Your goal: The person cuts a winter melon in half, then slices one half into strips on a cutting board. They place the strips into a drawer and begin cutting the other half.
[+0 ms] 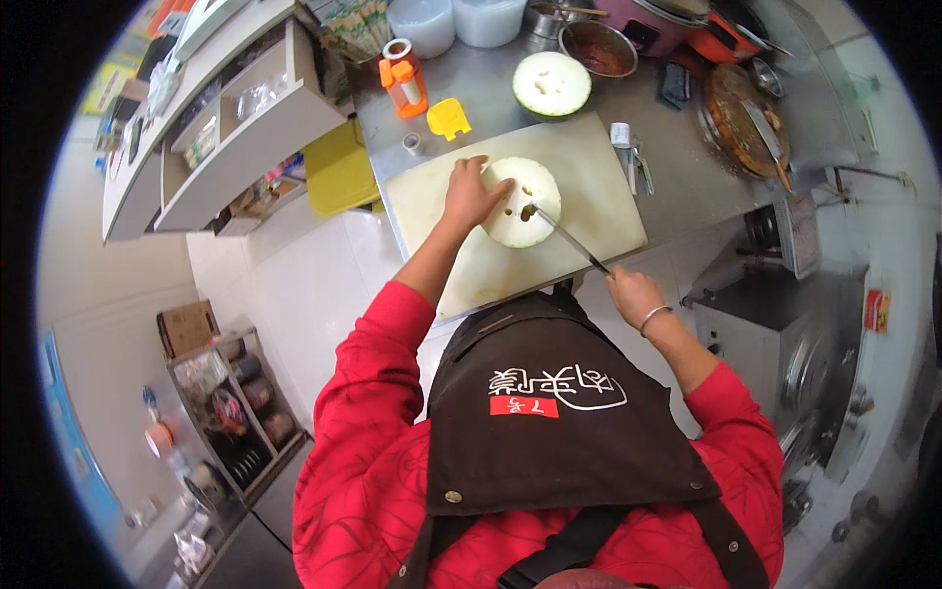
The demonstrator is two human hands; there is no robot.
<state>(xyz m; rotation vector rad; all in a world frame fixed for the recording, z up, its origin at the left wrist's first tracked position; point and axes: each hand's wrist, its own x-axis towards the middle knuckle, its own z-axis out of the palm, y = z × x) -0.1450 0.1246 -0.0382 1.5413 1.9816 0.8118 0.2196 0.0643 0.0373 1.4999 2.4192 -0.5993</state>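
A round cut piece of winter melon (pixel 536 180) lies on a pale cutting board (pixel 589 199), its white cut face up with several dark hollows in it. My left hand (pixel 472 193) grips its left side, thumb over the cut face and fingers around the rim. In my right hand (pixel 636 294) is a long, thin metal tool (pixel 574 241). The tool slants up and left from my fist, and its tip is at the largest hollow, so the tip's shape is hidden. Behind the board sits another cut winter melon half (pixel 552 82), face up.
An orange-lidded jar (pixel 412 92), a yellow plastic piece (pixel 448 118) and a tape roll (pixel 413 143) stand left of the far melon. A sauce bowl (pixel 600 50) is behind it. At right, a cleaver (pixel 762 129) rests on a round chopping block (pixel 728 110). Metal tools (pixel 640 173) lie beside the board.
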